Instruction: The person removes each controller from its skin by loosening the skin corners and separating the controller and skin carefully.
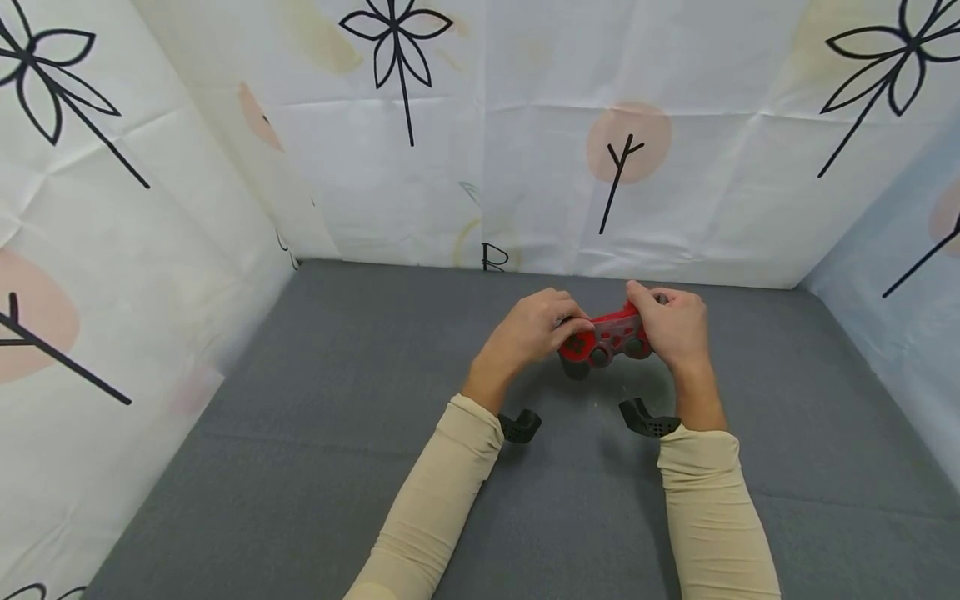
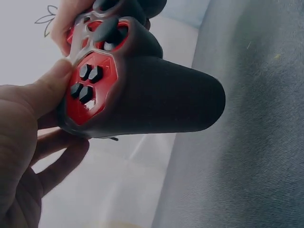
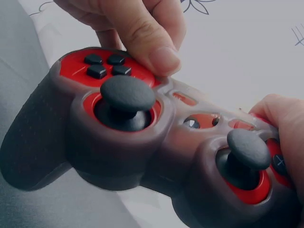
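Note:
Both hands hold a red game controller in a translucent smoky sleeve, raised above the grey table. With thumb and fingers, the left hand pinches its top edge by the direction buttons. My right hand grips the opposite end, the thumb across the upper edge. In the right wrist view the two thumbsticks face the camera, and the left thumb presses on the sleeve's edge. A dark handle juts out uncovered by fingers in the left wrist view. The right fingers behind the controller are mostly hidden.
A grey cloth covers the table. White fabric walls with plant drawings stand behind it and at both sides. Black wrist mounts jut inward from beneath the beige sleeves.

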